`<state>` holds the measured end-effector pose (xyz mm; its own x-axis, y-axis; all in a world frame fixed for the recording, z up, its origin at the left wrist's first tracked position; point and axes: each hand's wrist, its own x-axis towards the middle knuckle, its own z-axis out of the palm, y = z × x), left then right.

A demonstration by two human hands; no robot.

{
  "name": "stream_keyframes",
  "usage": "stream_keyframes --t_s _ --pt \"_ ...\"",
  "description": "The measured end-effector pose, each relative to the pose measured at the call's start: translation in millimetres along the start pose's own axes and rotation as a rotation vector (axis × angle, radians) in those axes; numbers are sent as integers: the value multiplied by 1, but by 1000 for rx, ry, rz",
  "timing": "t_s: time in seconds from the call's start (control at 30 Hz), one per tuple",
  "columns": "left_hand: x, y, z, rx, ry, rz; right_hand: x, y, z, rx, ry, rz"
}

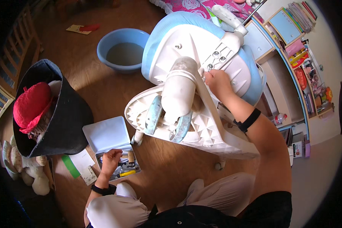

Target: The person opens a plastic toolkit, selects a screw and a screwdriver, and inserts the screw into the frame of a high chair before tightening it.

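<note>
On the brown wooden floor (102,95) lies one upturned white plastic chair (182,85) with pale-blue upholstery, directly before the person; three round silver bolts (222,59) show on its white armrest bracket (229,45); left of the chair sit one round blue plastic basin (103,47) and one flat pale box (106,133), lid open, holding several tools, one yellow-handled (127,173); two hands show: the right hand (219,83), its arm stretched forward, touches the chair near the lowest bolt, fingers curled, though I cannot tell what they pinch; the left hand (111,161) bends over the box, fingers bunched, whether gripping anything I cannot tell.
</note>
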<state>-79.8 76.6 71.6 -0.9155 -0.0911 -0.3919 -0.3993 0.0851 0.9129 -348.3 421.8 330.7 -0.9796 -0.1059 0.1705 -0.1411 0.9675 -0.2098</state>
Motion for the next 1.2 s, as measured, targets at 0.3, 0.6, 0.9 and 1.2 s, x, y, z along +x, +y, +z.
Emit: stream_keyframes --t_s 0.3,0.6,0.9,1.2 --pt "8 -6 2 -47 23 45 6 3 16 620 -83 137" --pt "7 -2 3 -78 17 19 3 1 11 455 -88 139" --pt "8 -15 0 -129 21 19 -1 -8 12 650 -71 191" --pt "9 -9 1 -98 16 -20 -1 -21 10 655 -42 250"
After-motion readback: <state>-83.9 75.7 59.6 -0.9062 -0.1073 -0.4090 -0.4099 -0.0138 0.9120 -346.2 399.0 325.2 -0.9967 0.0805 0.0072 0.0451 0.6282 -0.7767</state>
